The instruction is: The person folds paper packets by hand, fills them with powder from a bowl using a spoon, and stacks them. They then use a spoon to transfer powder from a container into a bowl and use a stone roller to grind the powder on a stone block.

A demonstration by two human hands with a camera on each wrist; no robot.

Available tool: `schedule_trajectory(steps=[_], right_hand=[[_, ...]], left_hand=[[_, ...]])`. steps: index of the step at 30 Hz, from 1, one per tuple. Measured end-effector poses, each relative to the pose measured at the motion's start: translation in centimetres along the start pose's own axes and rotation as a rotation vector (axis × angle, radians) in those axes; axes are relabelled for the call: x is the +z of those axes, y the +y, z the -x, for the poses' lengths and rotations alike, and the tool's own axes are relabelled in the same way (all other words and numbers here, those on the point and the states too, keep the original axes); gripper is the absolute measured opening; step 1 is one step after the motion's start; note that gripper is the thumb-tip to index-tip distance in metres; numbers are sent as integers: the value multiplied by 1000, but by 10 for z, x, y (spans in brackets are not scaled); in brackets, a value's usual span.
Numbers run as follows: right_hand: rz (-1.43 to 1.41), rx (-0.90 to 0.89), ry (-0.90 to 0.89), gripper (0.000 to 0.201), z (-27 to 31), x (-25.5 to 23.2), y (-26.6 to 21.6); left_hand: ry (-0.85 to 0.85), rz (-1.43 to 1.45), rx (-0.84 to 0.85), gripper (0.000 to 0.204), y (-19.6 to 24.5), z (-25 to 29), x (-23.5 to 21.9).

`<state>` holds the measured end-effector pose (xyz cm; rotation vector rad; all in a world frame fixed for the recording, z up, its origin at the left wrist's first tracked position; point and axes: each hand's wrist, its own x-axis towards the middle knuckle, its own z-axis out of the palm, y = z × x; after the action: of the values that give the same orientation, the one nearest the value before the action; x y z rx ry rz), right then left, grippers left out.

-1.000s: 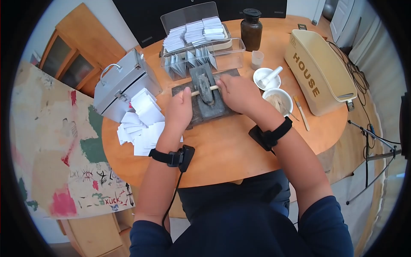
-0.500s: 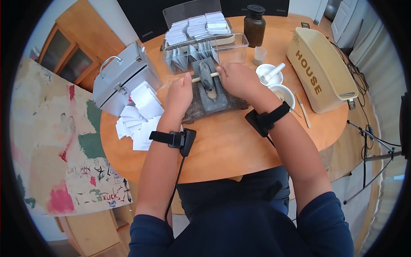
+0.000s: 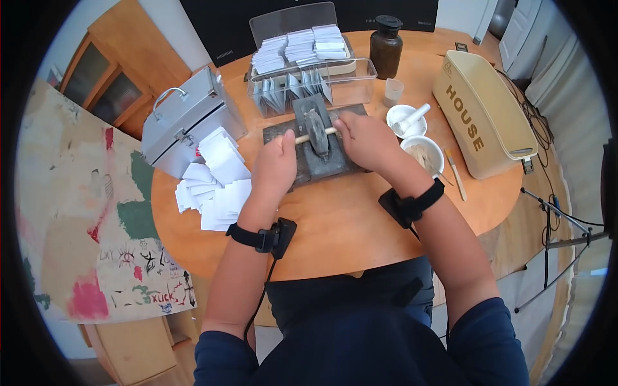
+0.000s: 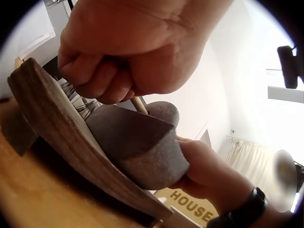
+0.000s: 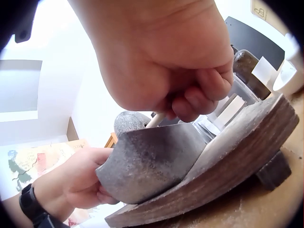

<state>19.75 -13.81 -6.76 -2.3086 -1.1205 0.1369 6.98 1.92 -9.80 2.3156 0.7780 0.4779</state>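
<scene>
A grey stone grinding wheel [image 3: 317,134] stands upright in the groove of a boat-shaped stone trough [image 3: 326,167], its pale wooden axle [image 3: 302,138] sticking out on both sides. My left hand [image 3: 275,168] grips the left end of that axle, fingers curled round it. On the other end, my right hand [image 3: 371,143] holds on the same way. The trough sits on a dark, thick base board [image 3: 277,135]. From the left wrist view, the wheel [image 4: 164,113] rises just above the trough wall [image 4: 137,142]. The groove's contents are mostly hidden.
Behind the trough stands a clear bin [image 3: 354,71] of paper packets. A silver case [image 3: 187,122] and loose white papers [image 3: 225,202] lie left. To the right are a mortar with pestle [image 3: 412,119], a bowl of powder [image 3: 421,154], a brush [image 3: 455,174] and a beige HOUSE basket [image 3: 476,122].
Both hands pushed the wheel toward the far end of the trough, then drew it back to about the middle. Their grip on the axle stays the same.
</scene>
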Motion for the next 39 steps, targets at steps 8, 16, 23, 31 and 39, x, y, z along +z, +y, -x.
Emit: schedule_trajectory(steps=[8,16,23,31,39], right_hand=[[-32,-78,91,37,-9,9,7],[-14,-35,45,35,-12,7,4],[-21,-21,53,33,-13,6,1],[13,4,-15,34,7,3,-3],[-10,-57,39,33,4,4,-1]], left_hand=[[-51,72,-22,56,-5,-16,-1],[-63,24,-43,55,-7,-22,1],[-58,87,-34,53,-7,-19,2],[-20,21,15,51,-3,8,-2],[2,-12,56,48,0,7,-2]])
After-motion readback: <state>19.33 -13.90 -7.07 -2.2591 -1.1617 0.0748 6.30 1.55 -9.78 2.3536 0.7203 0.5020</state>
